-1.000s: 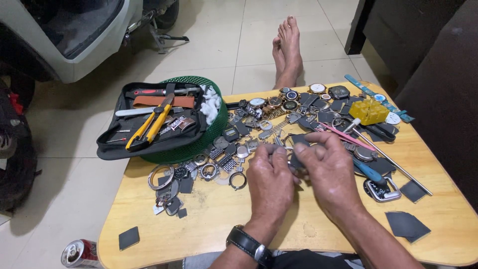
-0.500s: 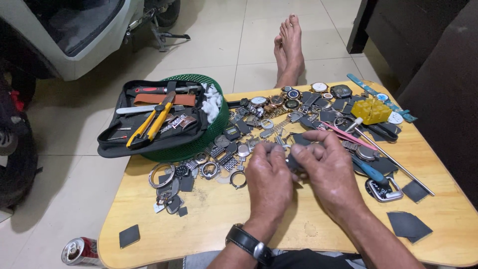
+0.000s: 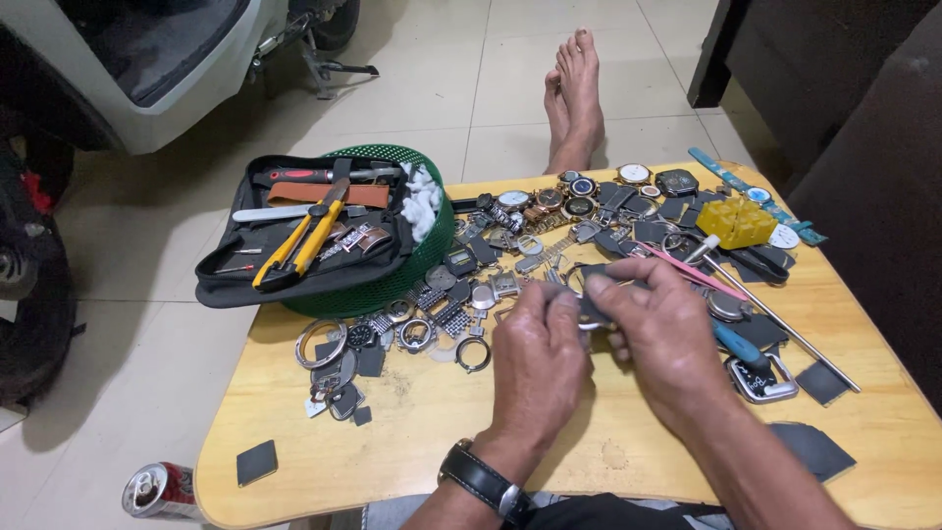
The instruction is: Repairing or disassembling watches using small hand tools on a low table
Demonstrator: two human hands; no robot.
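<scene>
Both hands, left [image 3: 538, 355] and right [image 3: 665, 339], pinch a watch [image 3: 592, 306]; steady grip keeps it off the heap [image 3: 510, 265] at 12 o'clock

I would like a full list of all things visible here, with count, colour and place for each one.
wooden table: one, light yellow-brown, low, on tiled floor
watch part: one, dark, held between both hands
green basket: one, table's far left corner
tool case: one, black, open, resting on the basket
yellow pliers: one, in the case
watches and watch parts: many, silver, gold and black, spread over the table
pink tweezers: one, beyond the right hand
yellow block: one, far right
drink can: one, red and silver, on the floor, near left
bare feet: two, beyond the table
left hand: one, black wristwatch on its wrist
right hand: one
</scene>
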